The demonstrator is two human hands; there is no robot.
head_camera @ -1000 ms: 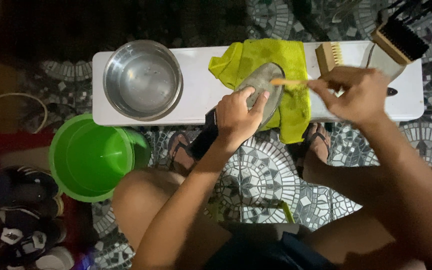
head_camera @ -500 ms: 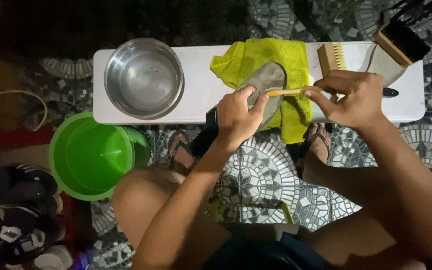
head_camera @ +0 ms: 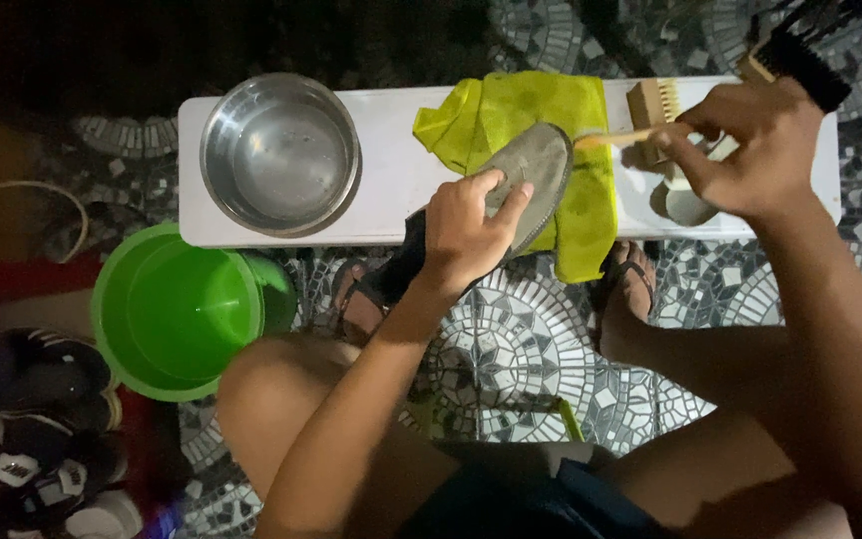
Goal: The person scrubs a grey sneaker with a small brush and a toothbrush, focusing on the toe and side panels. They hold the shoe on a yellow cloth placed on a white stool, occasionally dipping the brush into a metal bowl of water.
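Shoe (head_camera: 536, 175), sole up, held over a yellow-green cloth (head_camera: 551, 125) on the white counter (head_camera: 401, 170).

The shoe's grey, dusty oval sole faces the camera and tilts toward the counter's near edge, its dark upper hanging below the rim. The left hand (head_camera: 466, 235) is closed round its lower half, fingers spread on the sole. The right hand (head_camera: 750, 150) is just beside the toe, pinched shut on a thin wooden-handled brush (head_camera: 616, 137) whose tip meets the sole's rim. A steel bowl (head_camera: 279, 155) stands well left; a green bucket (head_camera: 187, 309) sits on the floor.
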